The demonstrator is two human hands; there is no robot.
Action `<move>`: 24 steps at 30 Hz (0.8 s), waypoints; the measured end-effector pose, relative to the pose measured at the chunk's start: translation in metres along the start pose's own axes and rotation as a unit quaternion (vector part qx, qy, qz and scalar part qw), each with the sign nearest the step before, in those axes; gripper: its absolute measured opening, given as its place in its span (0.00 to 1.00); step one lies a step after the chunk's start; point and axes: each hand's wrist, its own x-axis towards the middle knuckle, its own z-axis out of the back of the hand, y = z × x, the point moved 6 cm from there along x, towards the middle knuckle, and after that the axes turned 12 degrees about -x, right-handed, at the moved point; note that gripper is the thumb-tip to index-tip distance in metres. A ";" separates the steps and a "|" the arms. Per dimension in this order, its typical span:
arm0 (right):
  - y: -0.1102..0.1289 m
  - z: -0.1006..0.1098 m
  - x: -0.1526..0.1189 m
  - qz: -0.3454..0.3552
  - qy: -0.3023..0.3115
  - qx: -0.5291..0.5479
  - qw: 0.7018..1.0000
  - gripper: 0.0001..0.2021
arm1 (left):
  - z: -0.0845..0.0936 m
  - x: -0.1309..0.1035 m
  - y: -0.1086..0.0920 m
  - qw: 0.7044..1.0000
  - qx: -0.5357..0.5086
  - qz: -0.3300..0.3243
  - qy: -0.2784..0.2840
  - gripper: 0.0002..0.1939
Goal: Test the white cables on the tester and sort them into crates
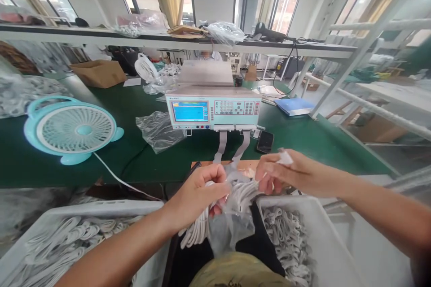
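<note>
White cable bundle [197, 231] | below left hand [210, 188], whose fingers curl tightly round it | clear bag [240, 224] just right of that hand | right hand [269, 175] half-curled, grip too blurred to judge

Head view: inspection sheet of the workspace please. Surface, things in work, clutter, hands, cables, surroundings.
Surface: green tabletop, with bench instrument, screen lit.
Things in work: white cable bundle; clear plastic bag.
Clutter: crumpled plastic, phone, blue folder, fan.
Left hand: closed on the cable bundle.
Right hand: fingers curled beside the bag; blurred, grip unclear.
Cables: two grey ribbons below the instrument; fan cord over the front edge.
Surroundings: left bin and right bin, both holding coiled cables; shelf behind.
</note>
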 end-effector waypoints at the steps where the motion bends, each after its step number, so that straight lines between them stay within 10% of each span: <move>1: 0.000 -0.002 -0.001 0.000 0.020 0.073 0.997 0.18 | 0.002 0.000 0.003 1.000 -0.005 0.007 0.005 0.08; 6: -0.012 -0.014 -0.004 0.094 -0.012 0.330 0.939 0.19 | 0.005 0.001 0.012 0.998 -0.059 0.018 0.014 0.09; 13: -0.037 -0.015 -0.017 0.141 -0.297 0.483 0.812 0.17 | -0.007 0.003 0.021 0.994 -0.088 0.039 0.048 0.11; 24: -0.074 -0.084 0.010 0.075 -0.288 0.558 0.775 0.23 | -0.030 -0.005 0.024 0.995 -0.062 0.083 0.012 0.14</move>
